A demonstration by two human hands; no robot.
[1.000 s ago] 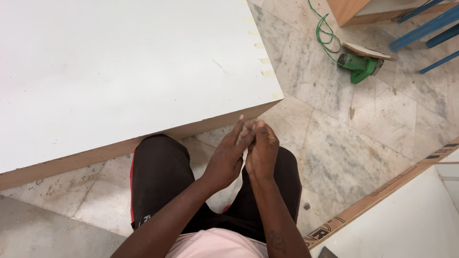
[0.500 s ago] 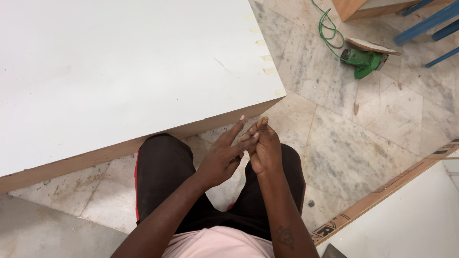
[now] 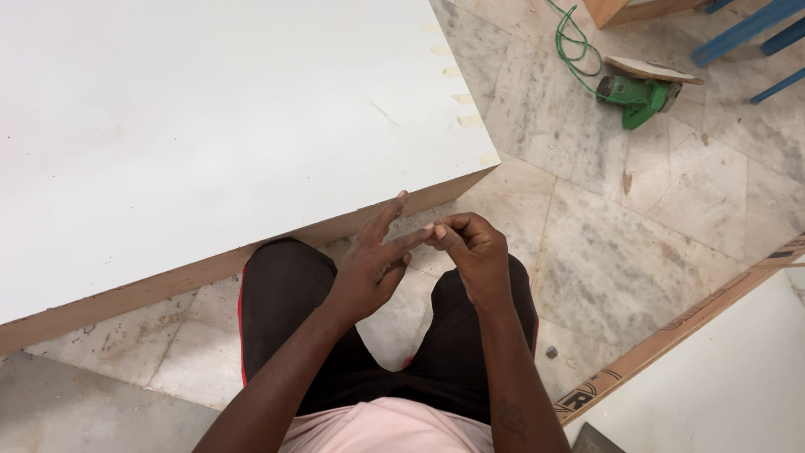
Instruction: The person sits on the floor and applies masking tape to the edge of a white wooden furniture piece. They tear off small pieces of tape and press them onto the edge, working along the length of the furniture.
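- Left hand (image 3: 369, 268) open, fingers spread, holding nothing; right hand (image 3: 471, 252) pinched on the left fingertip. Cannot tell whether anything small sits in the pinch.
- Both hands hover above the knees, just off the near corner of the large white laminated board (image 3: 210, 126) with its raw wood edge.
- Risk, as judged: the board's sharp corner could catch knuckles; strips of pale tape (image 3: 470, 122) line its right edge.
- Marble-tile floor (image 3: 637, 226), dusty; green corded angle grinder (image 3: 633, 92) lies well apart, and its cord could trip someone.

One printed marking is visible: a dark stencilled mark (image 3: 587, 394) on the wooden board edge (image 3: 671, 335), below and right of the right hand (image 3: 474, 252). No packages, signs or screens are visible.
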